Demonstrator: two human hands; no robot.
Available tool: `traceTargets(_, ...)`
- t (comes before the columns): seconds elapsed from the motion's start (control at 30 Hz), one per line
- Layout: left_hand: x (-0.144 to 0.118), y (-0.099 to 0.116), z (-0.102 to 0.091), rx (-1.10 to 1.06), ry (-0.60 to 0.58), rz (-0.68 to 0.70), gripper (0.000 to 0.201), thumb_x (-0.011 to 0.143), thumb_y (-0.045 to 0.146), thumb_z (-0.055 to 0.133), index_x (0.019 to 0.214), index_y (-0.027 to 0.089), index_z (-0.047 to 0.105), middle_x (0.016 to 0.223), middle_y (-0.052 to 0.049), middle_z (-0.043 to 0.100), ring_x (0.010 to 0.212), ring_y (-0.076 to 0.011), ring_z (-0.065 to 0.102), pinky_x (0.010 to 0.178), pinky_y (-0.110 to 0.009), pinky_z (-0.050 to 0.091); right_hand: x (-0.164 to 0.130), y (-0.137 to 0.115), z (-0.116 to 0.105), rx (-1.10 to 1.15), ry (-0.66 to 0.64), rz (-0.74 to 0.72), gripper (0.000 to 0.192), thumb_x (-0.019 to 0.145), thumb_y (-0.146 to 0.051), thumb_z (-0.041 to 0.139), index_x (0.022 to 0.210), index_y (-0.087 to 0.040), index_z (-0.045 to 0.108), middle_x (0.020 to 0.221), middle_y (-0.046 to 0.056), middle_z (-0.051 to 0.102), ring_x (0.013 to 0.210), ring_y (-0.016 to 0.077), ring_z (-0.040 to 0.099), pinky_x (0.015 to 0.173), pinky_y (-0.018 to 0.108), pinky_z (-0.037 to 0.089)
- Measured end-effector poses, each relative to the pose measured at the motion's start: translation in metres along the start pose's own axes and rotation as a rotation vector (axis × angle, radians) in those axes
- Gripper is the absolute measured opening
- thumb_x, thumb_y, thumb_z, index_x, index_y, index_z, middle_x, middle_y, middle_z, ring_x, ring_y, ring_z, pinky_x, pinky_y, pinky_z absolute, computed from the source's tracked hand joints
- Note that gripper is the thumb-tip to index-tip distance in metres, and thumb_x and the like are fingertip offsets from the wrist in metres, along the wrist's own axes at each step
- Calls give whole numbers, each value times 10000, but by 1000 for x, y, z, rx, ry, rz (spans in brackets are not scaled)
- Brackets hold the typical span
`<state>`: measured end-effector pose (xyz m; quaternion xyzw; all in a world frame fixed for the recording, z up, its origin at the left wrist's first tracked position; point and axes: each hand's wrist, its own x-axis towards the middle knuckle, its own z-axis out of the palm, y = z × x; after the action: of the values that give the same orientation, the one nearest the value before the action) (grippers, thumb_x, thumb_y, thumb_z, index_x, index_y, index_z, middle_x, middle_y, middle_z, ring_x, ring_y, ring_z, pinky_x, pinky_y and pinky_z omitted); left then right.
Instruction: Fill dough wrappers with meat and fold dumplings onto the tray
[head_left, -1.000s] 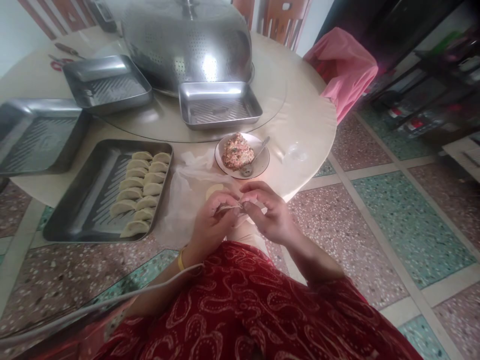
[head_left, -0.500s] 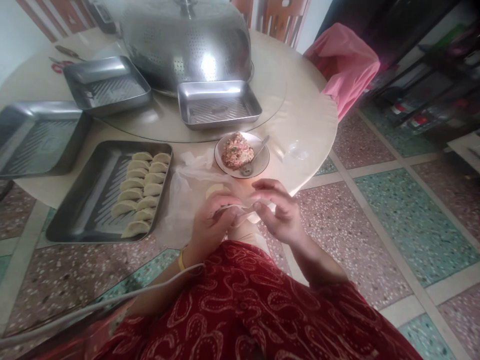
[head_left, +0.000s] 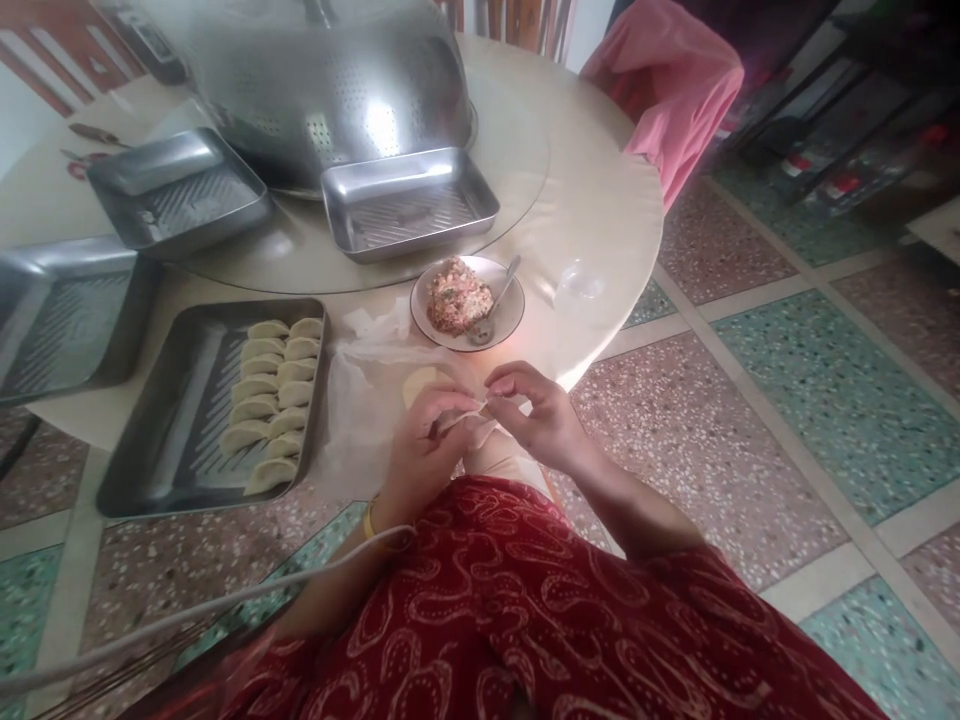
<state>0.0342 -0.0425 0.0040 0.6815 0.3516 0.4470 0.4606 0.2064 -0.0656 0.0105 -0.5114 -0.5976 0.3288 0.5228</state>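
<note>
Over the table's front edge, my left hand [head_left: 431, 440] is closed on one side of a thin, pale dumpling wrapper [head_left: 474, 412]. My right hand [head_left: 536, 412] pinches the wrapper's other side between thumb and fingers. Fingers cover much of it, so any filling inside is hidden. Just beyond my left fingers lie round wrappers [head_left: 420, 383] on a crumpled clear plastic bag [head_left: 352, 420]. A white bowl [head_left: 513, 318] of minced filling [head_left: 455, 295] stands past my hands, with a spoon [head_left: 496, 305] resting in it. To the left, a dark metal tray [head_left: 169, 400] carries two rows of folded dumplings [head_left: 255, 408].
More metal trays [head_left: 409, 205] stand around the glass turntable beside a large perforated steel cover [head_left: 330, 90]. A clear plastic piece [head_left: 579, 280] lies near the right table edge. A pink cloth [head_left: 675, 80] drapes a chair. A white cable [head_left: 225, 605] crosses my left forearm.
My right hand has come closer to the left, and its thumb and fingers have closed together on the wrapper. The camera view has shifted slightly.
</note>
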Motion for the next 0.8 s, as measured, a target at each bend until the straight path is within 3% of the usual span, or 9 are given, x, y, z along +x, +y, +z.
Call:
traceTargets(0.23, 4, 1, 2, 20, -35, 25, 36, 862, 180, 610, 841, 207, 622, 981, -32, 631, 894, -153, 615, 699, -261, 507, 3, -1, 1, 113, -62, 54, 82, 873, -205, 629, 799, -228, 657, 910, 1, 647, 846, 128, 643, 782, 300, 526)
traceTargets(0.47, 3, 0, 1, -21, -35, -58, 35, 884, 225, 604, 871, 199, 624, 990, -27, 621, 651, -81, 559, 556, -214, 469, -4, -10, 4, -43, -2, -25, 102, 897, -188, 589, 888, -238, 676, 1036, 41, 652, 1007, 179, 640, 861, 360, 539)
traceTargets(0.63, 2, 4, 3, -141, -17, -112, 51, 890, 242, 596, 878, 196, 615, 972, -14, 605, 560, -48, 532, 481, -187, 446, -7, -9, 4, -17, 58, -30, 79, 867, -178, 626, 896, -240, 667, 1016, 38, 653, 939, 165, 659, 845, 363, 552)
traceTargets(0.8, 1, 4, 4, -141, 24, -152, 83, 877, 260, 597, 927, 195, 611, 865, -3, 621, 563, -65, 547, 504, -196, 460, -7, -5, 1, 9, 15, -32, 46, 853, -200, 675, 855, -246, 673, 951, 15, 666, 896, 152, 650, 830, 353, 551)
